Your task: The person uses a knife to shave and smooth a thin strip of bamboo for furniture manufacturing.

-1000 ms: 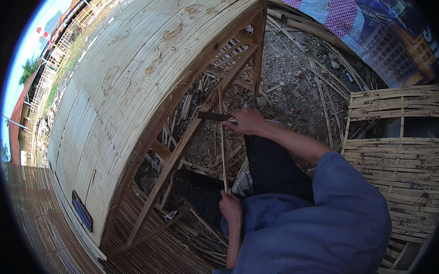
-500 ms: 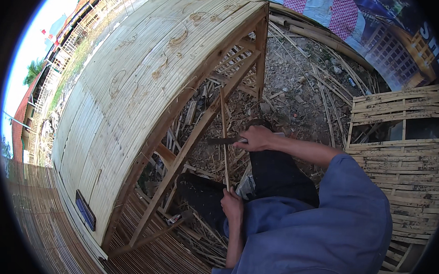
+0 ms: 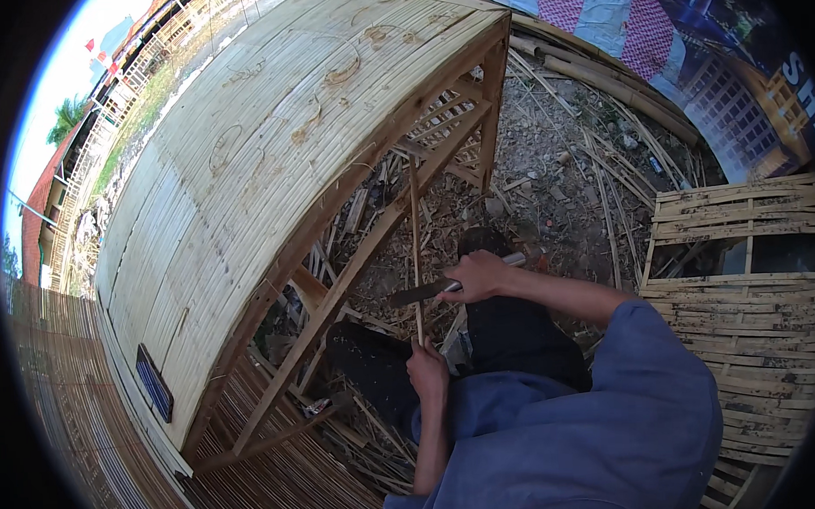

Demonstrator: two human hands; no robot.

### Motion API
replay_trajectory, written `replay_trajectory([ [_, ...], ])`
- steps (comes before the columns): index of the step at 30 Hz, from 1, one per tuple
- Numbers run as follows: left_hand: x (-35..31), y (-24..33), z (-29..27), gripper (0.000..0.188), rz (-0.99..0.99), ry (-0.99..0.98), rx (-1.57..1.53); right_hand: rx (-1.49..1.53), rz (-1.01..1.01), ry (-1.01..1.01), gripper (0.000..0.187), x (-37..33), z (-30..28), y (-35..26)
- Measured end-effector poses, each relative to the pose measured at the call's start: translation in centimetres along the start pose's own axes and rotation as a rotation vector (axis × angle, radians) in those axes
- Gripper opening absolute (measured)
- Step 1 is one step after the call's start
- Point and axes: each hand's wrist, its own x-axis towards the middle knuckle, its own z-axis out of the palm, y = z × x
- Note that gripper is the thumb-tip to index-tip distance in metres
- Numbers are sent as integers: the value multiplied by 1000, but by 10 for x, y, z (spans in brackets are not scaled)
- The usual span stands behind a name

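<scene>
A thin bamboo stick [image 3: 415,220] stretches from my lap away toward the wooden frame, its far end over a rail there. My left hand [image 3: 427,370] is closed around the near end of this stick. In my right hand [image 3: 478,275] I grip a knife [image 3: 414,295] by its handle. The dark blade points left and crosses the stick a short way beyond my left hand. How deep the blade touches the wood I cannot tell.
On my left stands a large bench with a bamboo-slat top [image 3: 217,189] and a wooden rail [image 3: 362,247] beneath. A small dark-framed panel [image 3: 154,383] lies on it. Woven bamboo panels [image 3: 742,332] are at right. Shavings and strips litter the ground [image 3: 557,177]; a printed sheet [image 3: 724,73] lies beyond.
The knife and my right hand have come nearer along the stick, toward my left hand. The blade now tilts more. My left hand keeps its hold, and the whole view has shifted slightly.
</scene>
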Motion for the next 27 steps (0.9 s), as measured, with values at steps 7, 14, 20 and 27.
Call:
replay_trajectory([
  [7, -2, 4, -4, 34, -21, -26, -7, 176, 295, 171, 63, 48, -17, 59],
  [14, 2, 1, 1, 34, -14, 1, -9, -29, 16, -41, 60, 15, -17, 14],
  [20, -1, -4, -2, 32, 23, -23, 16, -206, -332, -133, 59, 16, -7, 8],
  [27, -1, 2, 1, 31, -14, -1, 8, 126, 464, 214, 61, 67, -38, 50],
])
